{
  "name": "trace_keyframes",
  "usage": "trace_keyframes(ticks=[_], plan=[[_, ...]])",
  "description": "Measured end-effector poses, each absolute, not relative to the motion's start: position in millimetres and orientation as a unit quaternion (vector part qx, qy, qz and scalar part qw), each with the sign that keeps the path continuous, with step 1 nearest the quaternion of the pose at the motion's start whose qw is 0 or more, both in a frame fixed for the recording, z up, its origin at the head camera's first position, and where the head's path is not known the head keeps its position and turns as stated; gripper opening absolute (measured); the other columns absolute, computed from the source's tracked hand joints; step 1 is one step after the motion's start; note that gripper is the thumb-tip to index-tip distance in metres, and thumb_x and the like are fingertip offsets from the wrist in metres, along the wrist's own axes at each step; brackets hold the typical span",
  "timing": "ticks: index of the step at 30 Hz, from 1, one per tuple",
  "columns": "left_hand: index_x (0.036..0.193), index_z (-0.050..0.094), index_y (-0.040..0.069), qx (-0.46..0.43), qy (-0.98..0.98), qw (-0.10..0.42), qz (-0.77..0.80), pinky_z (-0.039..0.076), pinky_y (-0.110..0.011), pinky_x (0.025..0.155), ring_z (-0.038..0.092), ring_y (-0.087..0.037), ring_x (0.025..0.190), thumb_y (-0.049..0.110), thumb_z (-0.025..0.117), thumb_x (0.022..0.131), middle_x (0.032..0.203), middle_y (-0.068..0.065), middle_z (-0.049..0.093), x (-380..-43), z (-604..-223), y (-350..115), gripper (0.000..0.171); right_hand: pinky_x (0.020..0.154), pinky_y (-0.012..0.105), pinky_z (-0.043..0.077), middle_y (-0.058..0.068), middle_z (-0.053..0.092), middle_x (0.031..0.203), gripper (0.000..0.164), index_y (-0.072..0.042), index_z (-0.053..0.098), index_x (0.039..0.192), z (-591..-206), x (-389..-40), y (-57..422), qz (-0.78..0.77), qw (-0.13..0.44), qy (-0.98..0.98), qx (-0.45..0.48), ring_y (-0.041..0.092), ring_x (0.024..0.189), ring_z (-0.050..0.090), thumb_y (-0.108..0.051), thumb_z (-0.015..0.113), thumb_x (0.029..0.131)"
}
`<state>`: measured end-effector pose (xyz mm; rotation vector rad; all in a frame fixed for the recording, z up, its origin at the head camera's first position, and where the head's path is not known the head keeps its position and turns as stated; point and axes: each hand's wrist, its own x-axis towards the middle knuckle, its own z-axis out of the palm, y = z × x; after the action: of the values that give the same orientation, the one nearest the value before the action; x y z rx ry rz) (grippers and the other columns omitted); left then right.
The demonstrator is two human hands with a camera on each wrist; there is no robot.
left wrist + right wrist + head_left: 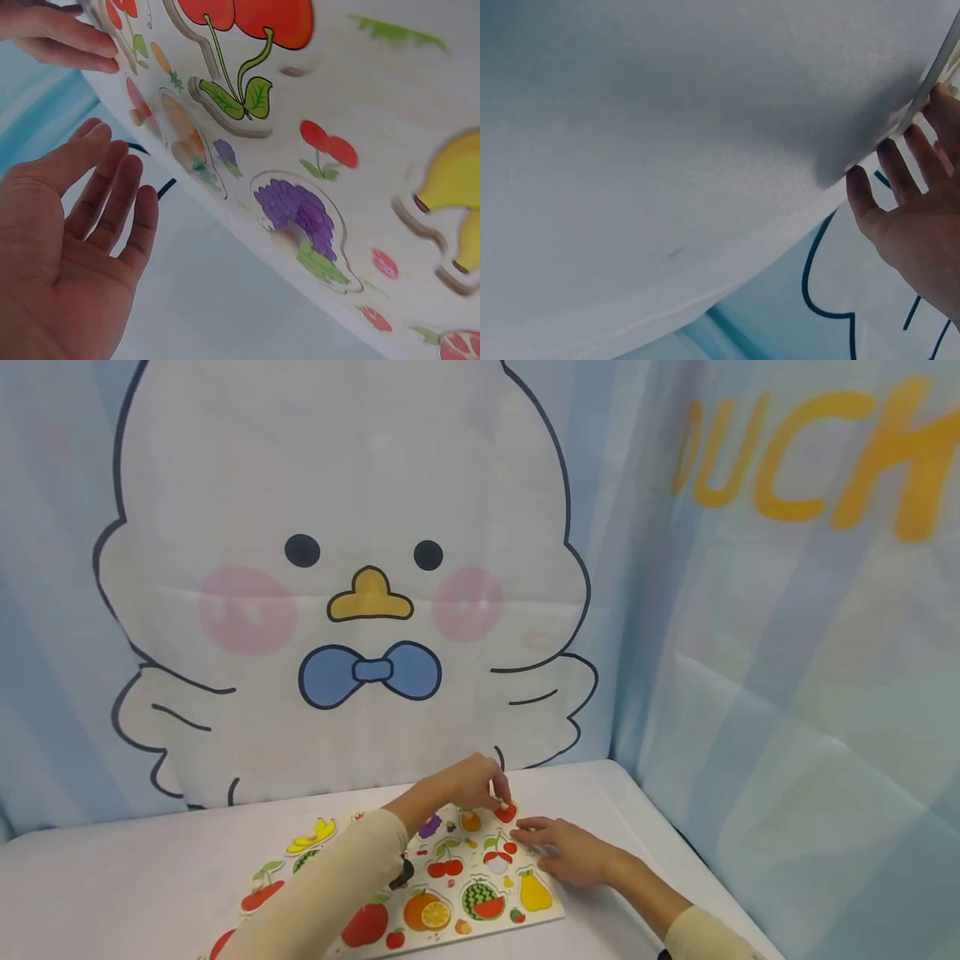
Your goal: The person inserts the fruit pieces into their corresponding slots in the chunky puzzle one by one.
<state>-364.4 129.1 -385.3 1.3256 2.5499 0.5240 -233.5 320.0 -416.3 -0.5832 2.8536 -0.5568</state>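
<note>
A white fruit puzzle board [551,914] lies flat on the table. My left hand [472,782] reaches across it to the far right corner, fingertips right by the strawberry piece [506,813]. In the left wrist view the fingers of my left hand [90,225] are loosely bent, and the strawberry piece's small knob [139,117] stands apart from them. My right hand [573,850] rests at the board's right edge, near the lychee piece [497,862]. Its extended fingers [900,172] touch that edge in the right wrist view.
The grape piece [430,826], cherry piece [446,866], watermelon piece [482,902] and pear piece [535,892] sit on the board. The banana piece [311,837] is at the far left. A duck-printed curtain [360,493] hangs behind the white tablecloth [90,885].
</note>
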Motion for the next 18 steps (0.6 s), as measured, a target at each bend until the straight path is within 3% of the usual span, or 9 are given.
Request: trace_keyframes(ticks=[10, 18], plan=[[0.098, 0.076, 0.016, 0.479, 0.852, 0.099, 0.184, 0.050, -0.016, 0.067, 0.059, -0.006, 0.074, 0.011, 0.072, 0.086, 0.082, 0.011, 0.065, -350, -374, 85, 0.014, 0.103, 0.056, 0.036, 0.005, 0.049, 0.140, 0.050, -0.020, 0.056, 0.135, -413, -237, 314, -0.156, 0.081, 0.965, -0.195, 0.032, 0.127, 0.046, -0.011, 0.066, 0.087], [0.095, 0.076, 0.017, 0.450, 0.863, 0.106, 0.204, 0.051, -0.018, 0.063, 0.060, -0.006, 0.071, 0.011, 0.073, 0.085, 0.079, 0.012, 0.064, -343, -371, 41, 0.012, 0.102, 0.056, 0.038, 0.004, 0.055, 0.132, 0.047, -0.018, 0.063, 0.128, -402, -235, 306, -0.156, 0.080, 0.969, -0.173, 0.032, 0.121, 0.049, -0.009, 0.071, 0.082]])
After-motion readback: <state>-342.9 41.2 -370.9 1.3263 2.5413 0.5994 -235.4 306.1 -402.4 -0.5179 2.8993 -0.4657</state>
